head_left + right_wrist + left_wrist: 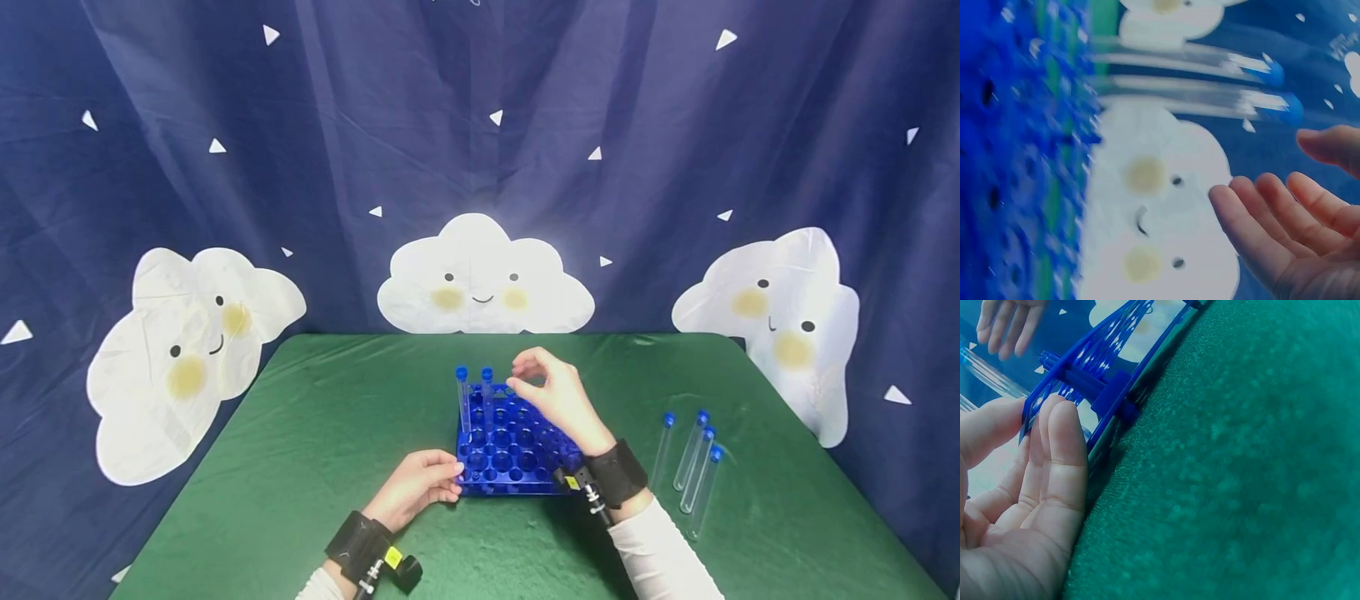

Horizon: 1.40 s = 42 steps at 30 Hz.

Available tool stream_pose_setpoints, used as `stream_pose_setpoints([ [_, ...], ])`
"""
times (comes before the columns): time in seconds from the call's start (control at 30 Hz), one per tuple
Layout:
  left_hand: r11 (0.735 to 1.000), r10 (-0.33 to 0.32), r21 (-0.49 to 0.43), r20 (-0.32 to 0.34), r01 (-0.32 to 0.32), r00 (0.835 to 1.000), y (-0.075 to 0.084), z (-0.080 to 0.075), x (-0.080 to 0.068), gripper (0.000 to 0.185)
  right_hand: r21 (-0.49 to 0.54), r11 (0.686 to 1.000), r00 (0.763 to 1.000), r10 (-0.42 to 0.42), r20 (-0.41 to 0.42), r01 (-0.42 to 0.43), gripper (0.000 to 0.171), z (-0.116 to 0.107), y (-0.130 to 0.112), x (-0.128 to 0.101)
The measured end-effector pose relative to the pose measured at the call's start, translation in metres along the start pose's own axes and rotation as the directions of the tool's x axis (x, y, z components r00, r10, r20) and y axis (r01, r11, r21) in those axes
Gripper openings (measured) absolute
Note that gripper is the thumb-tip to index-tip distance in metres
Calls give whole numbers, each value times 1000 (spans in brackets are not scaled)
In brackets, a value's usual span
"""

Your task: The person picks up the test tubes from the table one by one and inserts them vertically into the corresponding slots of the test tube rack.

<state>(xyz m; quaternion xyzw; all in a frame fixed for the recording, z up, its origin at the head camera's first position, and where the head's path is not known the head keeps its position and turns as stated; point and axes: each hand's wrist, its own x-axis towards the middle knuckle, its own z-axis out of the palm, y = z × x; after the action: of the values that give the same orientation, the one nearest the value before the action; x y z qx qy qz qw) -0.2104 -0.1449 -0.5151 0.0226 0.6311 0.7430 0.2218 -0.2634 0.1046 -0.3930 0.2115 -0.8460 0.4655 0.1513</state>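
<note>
A blue test tube rack [502,458] with rows of round holes stands on the table. Two clear test tubes with blue caps, a left one [463,404] and a right one [488,400], stand upright in its far left part. My left hand [423,483] pinches the rack's near left corner between thumb and fingers, as the left wrist view shows at the top plate [1035,406]. Above the rack's far right side hovers my right hand [555,392], holding nothing, its thumb apart from loosely bent fingers [1272,219].
Several capped test tubes [697,471] lie on the green table [315,417] to the right of the rack, beside my right forearm. A dark blue curtain [480,150] with white clouds hangs behind the table. Each wrist wears a black strap with a small camera.
</note>
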Motion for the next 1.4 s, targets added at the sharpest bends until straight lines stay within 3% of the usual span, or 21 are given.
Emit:
stream_pose_setpoints([
  [0.2, 1000, 0, 9, -3, 0, 1000, 0, 0, 0, 11, -56, 997, 996, 48, -76, -52, 27, -44, 8, 2],
  [0.4, 1000, -2, 6, -2, 2, 1000, 1, 1, -1, 12, -102, 974, 968, 183, -168, -202, 34, -88, 35, -2],
  [0.53, 1000, -5, 2, 0, 5, 1000, 1, 1, -1, 12, -138, 928, 936, 331, -121, -346, 48, -115, 55, -11],
  [0.67, 1000, -6, 0, 0, 6, 1000, 1, 0, -2, 12, -213, 845, 865, 502, 0, -490, 55, -136, 68, -22],
  [0.77, 1000, -8, 1, -3, 8, 1000, 1, 0, -2, 12, -250, 788, 801, 594, 69, -563, 56, -144, 79, -26],
  [0.9, 1000, -7, 1, -2, 7, 1000, 2, 0, -2, 13, -281, 748, 757, 646, 100, -602, 54, -145, 95, -30],
  [1.0, 1000, -4, 1, -1, 4, 1000, 2, 0, -2, 13, -326, 719, 748, 662, 49, -615, 47, -142, 104, -33],
  [1.2, 1000, -8, -1, 1, 8, 1000, 2, 1, -2, 13, -446, 642, 755, 641, -134, -624, 43, -136, 122, -43],
  [1.4, 1000, -3, -1, 2, 3, 1000, 2, 1, -2, 13, -484, 606, 740, 658, -142, -631, 42, -131, 130, -46],
])
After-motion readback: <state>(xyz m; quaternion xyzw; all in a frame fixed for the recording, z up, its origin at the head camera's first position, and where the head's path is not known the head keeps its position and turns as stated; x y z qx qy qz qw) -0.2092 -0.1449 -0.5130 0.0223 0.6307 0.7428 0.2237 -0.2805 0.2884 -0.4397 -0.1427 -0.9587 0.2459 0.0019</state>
